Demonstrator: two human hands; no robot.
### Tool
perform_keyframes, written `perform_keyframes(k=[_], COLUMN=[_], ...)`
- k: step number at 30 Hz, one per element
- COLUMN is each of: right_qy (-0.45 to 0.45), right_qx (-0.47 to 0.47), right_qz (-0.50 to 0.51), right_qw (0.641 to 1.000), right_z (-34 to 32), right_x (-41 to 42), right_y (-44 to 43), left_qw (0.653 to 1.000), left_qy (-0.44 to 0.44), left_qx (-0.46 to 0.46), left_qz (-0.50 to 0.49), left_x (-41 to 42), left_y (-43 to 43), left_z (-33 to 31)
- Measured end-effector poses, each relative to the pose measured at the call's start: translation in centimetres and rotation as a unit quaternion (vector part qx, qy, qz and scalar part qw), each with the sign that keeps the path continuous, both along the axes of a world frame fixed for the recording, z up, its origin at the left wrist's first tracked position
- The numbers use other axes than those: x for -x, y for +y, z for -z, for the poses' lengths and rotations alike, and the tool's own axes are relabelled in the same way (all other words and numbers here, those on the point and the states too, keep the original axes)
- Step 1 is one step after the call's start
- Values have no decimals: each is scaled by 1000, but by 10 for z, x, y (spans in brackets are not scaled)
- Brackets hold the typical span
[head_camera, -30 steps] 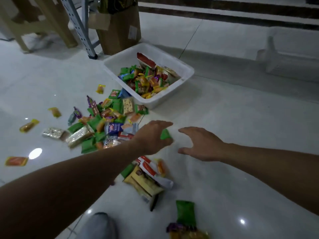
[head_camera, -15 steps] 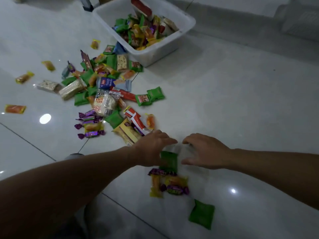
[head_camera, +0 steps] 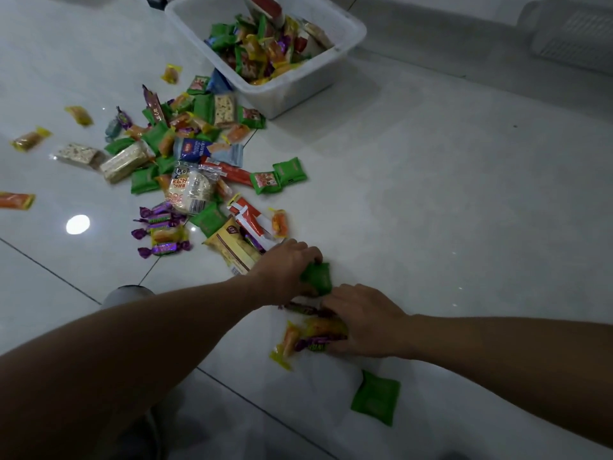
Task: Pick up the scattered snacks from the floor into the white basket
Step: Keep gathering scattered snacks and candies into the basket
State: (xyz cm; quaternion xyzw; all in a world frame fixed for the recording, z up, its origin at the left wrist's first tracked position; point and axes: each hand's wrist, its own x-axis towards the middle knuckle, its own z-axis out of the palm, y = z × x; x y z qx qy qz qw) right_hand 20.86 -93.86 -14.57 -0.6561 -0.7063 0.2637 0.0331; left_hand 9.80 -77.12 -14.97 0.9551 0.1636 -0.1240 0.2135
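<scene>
Snacks (head_camera: 192, 190) still litter the floor (head_camera: 431, 194) below the white basket (head_camera: 292, 94); we note the left hand (head_camera: 285, 270) keeps pinching a green packet (head_camera: 318, 277), while the right hand (head_camera: 365, 320), open a moment ago, now curls onto purple candies (head_camera: 313, 344), so another load is forming.

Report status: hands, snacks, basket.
Left hand grips green packet. Right hand grips candies. Basket part full. Snack pile lies between.

Illumination is dim and cool. An overhead lamp reflects as a bright round glare spot (head_camera: 78, 224) on the glossy floor (head_camera: 464, 194). The white basket (head_camera: 348, 38) casts a soft shadow rightward. Detail is soft throughout; the forearms (head_camera: 99, 376) at the lower edge appear dark and slightly blurred.
</scene>
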Motion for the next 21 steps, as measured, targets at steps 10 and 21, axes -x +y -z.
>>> perform_keyframes(k=[10, 21], right_qy=[-10, -82], right_qx=[-17, -33], right_qz=[50, 183], right_qw=[999, 979], right_z=[1, -4], right_x=[-24, -71], right_y=[8, 11], left_qw=[987, 955], left_qy=[28, -29], left_qx=[76, 142], left_qz=[-137, -258], left_x=[-2, -26], left_y=[13, 22], left_z=[-8, -16])
